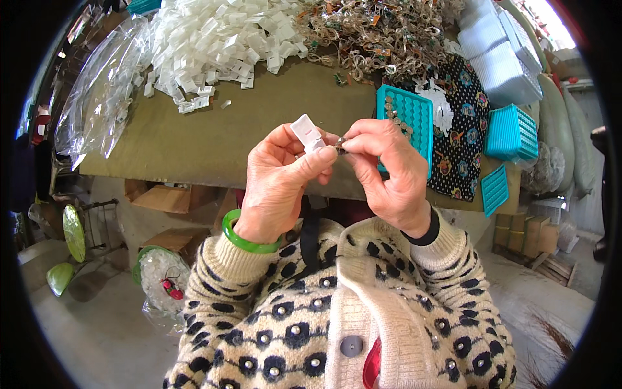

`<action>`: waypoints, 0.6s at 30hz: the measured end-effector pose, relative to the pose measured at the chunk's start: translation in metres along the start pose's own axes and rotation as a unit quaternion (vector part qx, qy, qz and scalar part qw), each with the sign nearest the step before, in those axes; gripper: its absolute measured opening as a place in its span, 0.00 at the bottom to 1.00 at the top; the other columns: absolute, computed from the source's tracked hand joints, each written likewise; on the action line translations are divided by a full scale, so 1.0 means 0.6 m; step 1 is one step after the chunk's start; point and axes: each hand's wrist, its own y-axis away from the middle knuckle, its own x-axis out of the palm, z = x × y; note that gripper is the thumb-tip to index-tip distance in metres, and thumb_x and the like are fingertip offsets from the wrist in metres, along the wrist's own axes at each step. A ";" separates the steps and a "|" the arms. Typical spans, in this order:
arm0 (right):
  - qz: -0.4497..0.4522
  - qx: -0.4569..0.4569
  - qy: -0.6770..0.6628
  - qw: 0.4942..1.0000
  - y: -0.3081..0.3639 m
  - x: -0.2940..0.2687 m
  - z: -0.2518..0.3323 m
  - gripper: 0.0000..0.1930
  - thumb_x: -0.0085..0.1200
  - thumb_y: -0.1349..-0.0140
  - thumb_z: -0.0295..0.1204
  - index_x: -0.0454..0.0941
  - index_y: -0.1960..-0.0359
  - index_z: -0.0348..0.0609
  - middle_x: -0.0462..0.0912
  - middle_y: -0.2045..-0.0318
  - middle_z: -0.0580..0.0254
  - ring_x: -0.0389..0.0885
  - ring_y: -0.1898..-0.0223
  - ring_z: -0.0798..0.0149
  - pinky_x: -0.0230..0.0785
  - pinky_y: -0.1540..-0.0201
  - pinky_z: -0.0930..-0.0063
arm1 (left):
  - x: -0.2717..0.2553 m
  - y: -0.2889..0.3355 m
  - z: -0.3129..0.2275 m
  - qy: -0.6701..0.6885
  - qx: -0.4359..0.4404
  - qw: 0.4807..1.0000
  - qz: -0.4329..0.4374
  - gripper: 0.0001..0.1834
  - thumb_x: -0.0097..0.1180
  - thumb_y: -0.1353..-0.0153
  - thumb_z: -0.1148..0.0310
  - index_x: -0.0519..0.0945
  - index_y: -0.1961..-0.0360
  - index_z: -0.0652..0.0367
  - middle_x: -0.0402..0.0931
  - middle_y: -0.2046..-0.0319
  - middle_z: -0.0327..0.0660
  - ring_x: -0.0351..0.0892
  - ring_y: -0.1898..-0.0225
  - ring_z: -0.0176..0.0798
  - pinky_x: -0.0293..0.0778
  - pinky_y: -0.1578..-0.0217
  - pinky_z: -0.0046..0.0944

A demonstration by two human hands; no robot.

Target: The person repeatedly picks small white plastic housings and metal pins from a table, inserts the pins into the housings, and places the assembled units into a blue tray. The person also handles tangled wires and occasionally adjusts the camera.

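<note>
My left hand grips a small white plastic case with its lid raised, above the near part of the table. Close against it, my right hand pinches a tiny dark, shiny part between thumb and fingertips. Its exact kind is too small to make out. Just right of my right hand lies a teal tray with rows of round hollows, some small round metal discs in its left part. A big pile of similar white cases covers the far left.
Tangled wires with small circuit parts heap up at the far middle. Clear plastic bag hangs over the left edge. White tray stacks, teal trays and dark patterned cloth occupy the right. Cartons stand below the table.
</note>
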 end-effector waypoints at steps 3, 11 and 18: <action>0.008 -0.041 0.016 0.999 0.000 0.001 -0.003 0.15 0.61 0.50 0.13 0.77 0.61 0.39 0.79 0.64 0.55 0.79 0.67 0.57 0.71 0.69 0.70 | -0.001 0.000 0.002 0.009 -0.003 1.000 0.004 0.13 0.65 0.44 0.79 0.77 0.59 0.64 0.82 0.62 0.44 0.78 0.68 0.31 0.76 0.68 0.31; -0.019 0.068 0.015 0.997 0.011 0.000 -0.002 0.11 0.64 0.49 0.16 0.76 0.66 0.39 0.77 0.72 0.61 0.74 0.80 0.66 0.65 0.79 0.75 | 0.005 -0.004 0.015 0.039 0.055 0.998 -0.018 0.12 0.64 0.44 0.80 0.77 0.59 0.63 0.82 0.63 0.46 0.79 0.69 0.34 0.76 0.68 0.33; 0.010 0.078 -0.008 0.997 0.007 -0.011 -0.003 0.09 0.61 0.48 0.15 0.77 0.69 0.40 0.75 0.76 0.64 0.74 0.79 0.68 0.65 0.79 0.76 | 0.001 -0.003 0.014 0.073 -0.002 0.997 -0.015 0.11 0.63 0.43 0.78 0.77 0.59 0.63 0.81 0.64 0.45 0.79 0.70 0.35 0.76 0.68 0.35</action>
